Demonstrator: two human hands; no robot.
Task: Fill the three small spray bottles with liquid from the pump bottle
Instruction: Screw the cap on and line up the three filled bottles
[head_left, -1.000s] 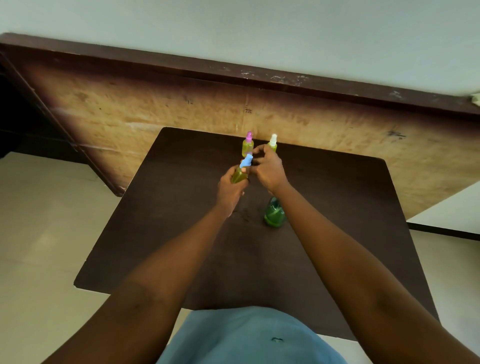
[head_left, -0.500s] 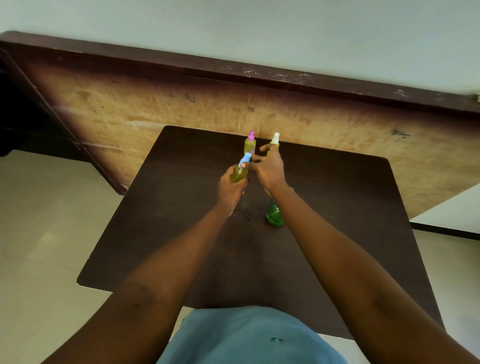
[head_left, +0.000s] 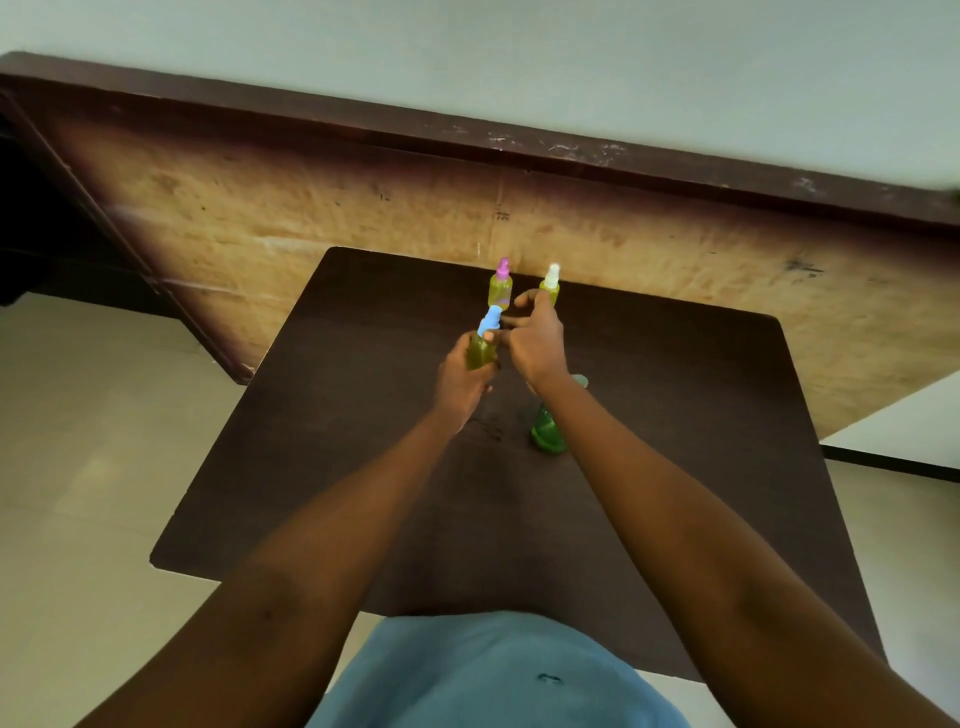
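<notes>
Now, the dark table (head_left: 363, 467) fills the middle of the frame, with a scuffed wooden board (head_left: 311, 218) across the top behind it, and both bare arms reach in from the bottom to meet just above centre. The left hand (head_left: 462, 382) wraps around the body of the blue-capped spray bottle (head_left: 483, 345), which tilts toward the upper right, while the right hand (head_left: 537, 340) curls its fingers onto that bottle's cap, pinching it. The green pump bottle (head_left: 546, 431) stands just below the right wrist, partly hidden, and at the table's far edge the pink-capped spray bottle (head_left: 501, 288) and white-capped spray bottle (head_left: 550, 285) stand upright side by side.
</notes>
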